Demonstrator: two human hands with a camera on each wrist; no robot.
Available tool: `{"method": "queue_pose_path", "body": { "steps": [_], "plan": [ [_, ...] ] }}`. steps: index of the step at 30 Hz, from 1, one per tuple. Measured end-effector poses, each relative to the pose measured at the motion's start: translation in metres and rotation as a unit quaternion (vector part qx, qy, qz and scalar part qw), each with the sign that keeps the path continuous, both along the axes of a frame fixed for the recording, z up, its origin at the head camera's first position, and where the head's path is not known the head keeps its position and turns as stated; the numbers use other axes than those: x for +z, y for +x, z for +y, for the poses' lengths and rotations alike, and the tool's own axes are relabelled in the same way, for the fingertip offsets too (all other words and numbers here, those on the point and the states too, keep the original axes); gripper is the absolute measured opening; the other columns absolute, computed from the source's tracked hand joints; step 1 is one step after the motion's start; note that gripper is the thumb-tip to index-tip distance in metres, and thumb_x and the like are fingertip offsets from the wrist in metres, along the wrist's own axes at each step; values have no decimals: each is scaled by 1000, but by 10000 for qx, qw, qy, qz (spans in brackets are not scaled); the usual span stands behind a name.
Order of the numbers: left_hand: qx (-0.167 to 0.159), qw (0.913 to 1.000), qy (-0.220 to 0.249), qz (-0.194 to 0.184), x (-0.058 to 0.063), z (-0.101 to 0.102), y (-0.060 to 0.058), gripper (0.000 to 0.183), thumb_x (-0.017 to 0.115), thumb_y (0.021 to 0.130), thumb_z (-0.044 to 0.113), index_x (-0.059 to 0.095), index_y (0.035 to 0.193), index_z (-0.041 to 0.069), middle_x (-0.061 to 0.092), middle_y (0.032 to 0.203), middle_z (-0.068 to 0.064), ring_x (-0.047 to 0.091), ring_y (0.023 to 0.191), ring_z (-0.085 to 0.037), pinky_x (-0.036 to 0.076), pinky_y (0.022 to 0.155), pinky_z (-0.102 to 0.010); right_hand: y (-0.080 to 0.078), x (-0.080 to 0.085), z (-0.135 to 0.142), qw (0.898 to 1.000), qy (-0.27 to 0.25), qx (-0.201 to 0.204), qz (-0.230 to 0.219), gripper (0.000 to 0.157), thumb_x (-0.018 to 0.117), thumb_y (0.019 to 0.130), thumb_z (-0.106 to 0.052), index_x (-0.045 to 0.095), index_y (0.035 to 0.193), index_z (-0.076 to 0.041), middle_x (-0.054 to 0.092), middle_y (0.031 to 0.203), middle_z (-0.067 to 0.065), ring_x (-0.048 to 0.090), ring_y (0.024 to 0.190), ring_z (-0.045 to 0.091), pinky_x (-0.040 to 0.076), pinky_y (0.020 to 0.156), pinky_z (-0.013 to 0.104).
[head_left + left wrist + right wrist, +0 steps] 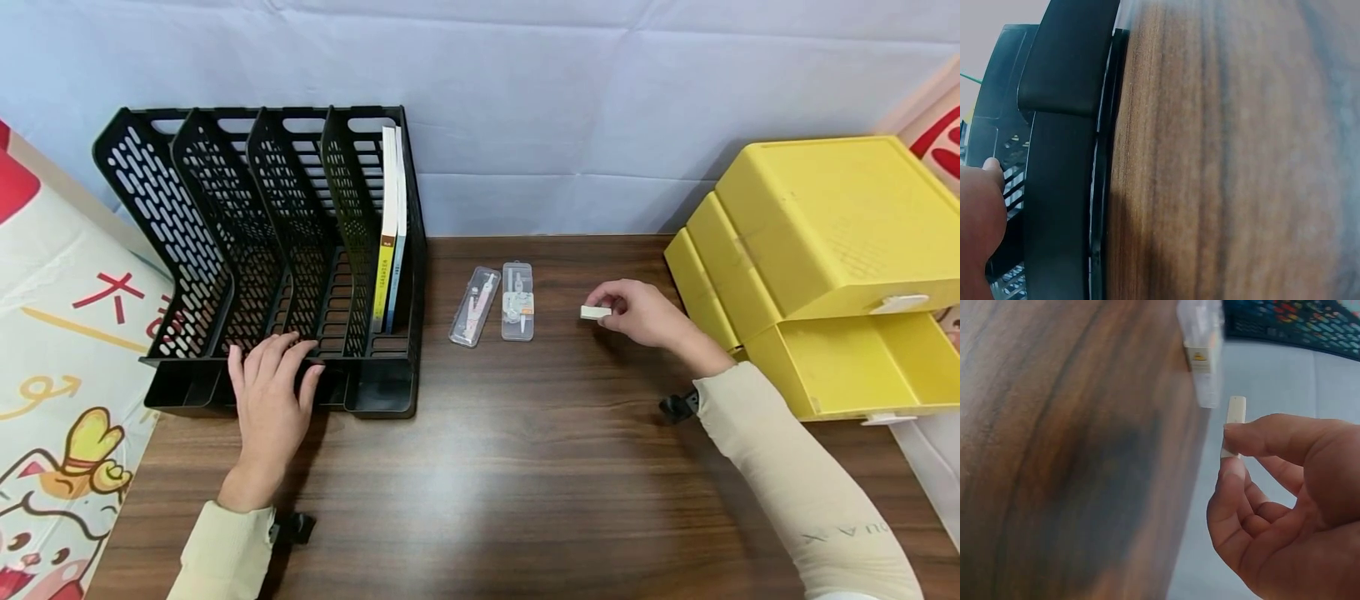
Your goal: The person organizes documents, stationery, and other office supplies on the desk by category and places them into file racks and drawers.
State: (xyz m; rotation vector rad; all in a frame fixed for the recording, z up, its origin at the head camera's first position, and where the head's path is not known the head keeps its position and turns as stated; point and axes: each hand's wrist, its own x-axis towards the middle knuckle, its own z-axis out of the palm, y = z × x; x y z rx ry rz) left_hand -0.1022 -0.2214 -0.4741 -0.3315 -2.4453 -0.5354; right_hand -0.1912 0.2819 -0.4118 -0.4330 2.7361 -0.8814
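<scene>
A small white eraser (595, 312) is pinched between the thumb and fingers of my right hand (637, 312), over the right part of the table. The right wrist view shows the eraser (1235, 415) sticking out past the fingertips. My left hand (272, 392) rests on the low front edge of a black file rack (375, 387), its fingers reaching over the edge and the thumb apart. Left of the right hand lie two clear plastic cases: one case (475, 307) tilted with a pinkish compass inside, the other case (517, 304) straight, with another drawing set inside.
Several thin books (387, 242) stand in the rack's rightmost slot. On the right, a yellow drawer unit (847, 217) has its lower front drawer (847, 367) pulled out. A pale cloth (562, 108) hangs behind the wooden table (487, 483).
</scene>
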Motion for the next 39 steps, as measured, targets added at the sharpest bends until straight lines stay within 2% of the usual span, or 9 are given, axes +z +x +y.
{"method": "queue_pose_path", "body": {
  "steps": [11, 20, 22, 28, 35, 39],
  "plan": [
    [-21, 10000, -39, -68, 0, 0, -2, 32, 64, 98, 27, 67, 121, 6, 60, 132, -19, 47, 129, -42, 11, 115, -68, 27, 44, 10, 9997, -145, 135, 143, 24, 70, 88, 4, 72, 108, -7, 65, 92, 7, 54, 79, 20, 44, 68, 28],
    [22, 9999, -85, -112, 1, -1, 0, 31, 65, 98, 27, 67, 121, 6, 61, 132, -19, 49, 128, -44, 11, 115, -69, 56, 76, 35, 9969, -172, 370, 666, 31, 74, 85, 8, 72, 107, -13, 61, 84, 0, 53, 73, 10, 44, 59, 25],
    [17, 9999, -61, -95, 1, -1, 0, 31, 66, 97, 26, 67, 121, 6, 61, 132, -19, 49, 128, -44, 11, 115, -69, 61, 80, 45, 9956, -127, 444, 815, 34, 75, 83, 10, 72, 107, -13, 62, 85, -2, 54, 73, 8, 44, 57, 25],
    [4, 10000, -43, -52, 0, 0, 0, 32, 64, 97, 28, 67, 121, 6, 61, 131, -20, 49, 128, -44, 11, 115, -68, 72, 89, 80, 9895, -11, 712, 1257, 43, 73, 76, 19, 71, 106, -12, 64, 88, -10, 55, 76, 3, 43, 64, 18],
    [8, 10000, -50, -69, 0, -1, 1, 33, 62, 99, 30, 67, 121, 6, 61, 132, -20, 48, 128, -44, 11, 115, -69, 84, 99, 115, 9895, 250, 881, 1120, 52, 73, 73, 25, 70, 108, -14, 66, 92, -13, 54, 73, 3, 41, 62, 17],
    [25, 9999, -50, -95, -1, -2, 1, 33, 63, 98, 29, 67, 121, 6, 60, 132, -19, 47, 129, -43, 11, 115, -68, 87, 102, 128, 9898, 322, 955, 1006, 56, 72, 71, 28, 71, 107, -14, 67, 96, -15, 58, 76, 1, 43, 62, 15]
  ]
}}
